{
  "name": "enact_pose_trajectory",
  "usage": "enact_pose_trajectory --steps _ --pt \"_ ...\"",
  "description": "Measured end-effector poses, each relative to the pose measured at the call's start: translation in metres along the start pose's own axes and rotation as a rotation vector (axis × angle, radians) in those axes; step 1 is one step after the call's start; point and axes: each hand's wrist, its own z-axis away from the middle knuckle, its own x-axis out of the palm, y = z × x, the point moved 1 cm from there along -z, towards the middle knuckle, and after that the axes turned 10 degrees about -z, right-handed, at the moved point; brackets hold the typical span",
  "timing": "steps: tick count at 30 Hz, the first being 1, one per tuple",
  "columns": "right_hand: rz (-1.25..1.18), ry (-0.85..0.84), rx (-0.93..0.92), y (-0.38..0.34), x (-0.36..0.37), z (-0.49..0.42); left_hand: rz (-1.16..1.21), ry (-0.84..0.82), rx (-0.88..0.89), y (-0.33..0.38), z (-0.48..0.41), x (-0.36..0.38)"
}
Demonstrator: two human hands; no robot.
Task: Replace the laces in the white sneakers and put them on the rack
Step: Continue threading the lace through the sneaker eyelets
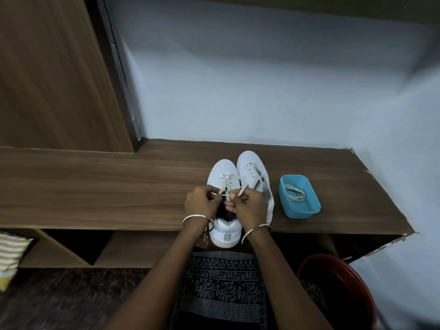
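Seen from a head-worn camera looking forward and down, a person sits at a dark wooden counter (95, 191) that runs along a pale wall. Both forearms reach in from the bottom edge, each with a thin metal bangle at the wrist.

The left hand (201, 202) and right hand (250, 206) meet over a white sneaker (222, 172). Each hand's fingers are curled together and pinch a white lace (225, 194), which stretches in a short line between them. Beyond the fingers, the lace crosses through the eyelets towards the toe. The toe points away from the person. Below the fingers, on the person's side, the dark opening of the shoe shows, and the heel juts out past the counter's front edge.

A second white sneaker (250, 163) stands just right of the fingers, touching the first shoe side by side, toe also pointing away. Its eyelets show as open holes, and the right hand covers its rear part.

Further right of the fingers, apart from the shoes, sits a small blue tub (307, 210) holding a coil of pale laces (295, 195).

Under the counter, left of the fingers, are open wooden compartments (71, 248), with a striped cloth (12, 253) at the far left edge. Low and right of the fingers stands a red bucket (338, 282). A dark patterned garment (223, 282) covers the person's lap.
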Motion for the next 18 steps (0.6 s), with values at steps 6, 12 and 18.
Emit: enact_pose_trajectory --steps 6,12,18 --pt "0.201 0.083 -0.103 0.003 0.017 0.0 0.247 -0.084 -0.091 -0.015 -0.006 0.003" --pt "0.285 0.154 -0.147 0.009 0.026 -0.006 0.41 -0.146 -0.13 -0.029 -0.016 0.017" --pt "0.416 0.116 -0.147 0.022 0.031 -0.015 0.483 -0.163 -0.154 -0.034 -0.018 0.023"
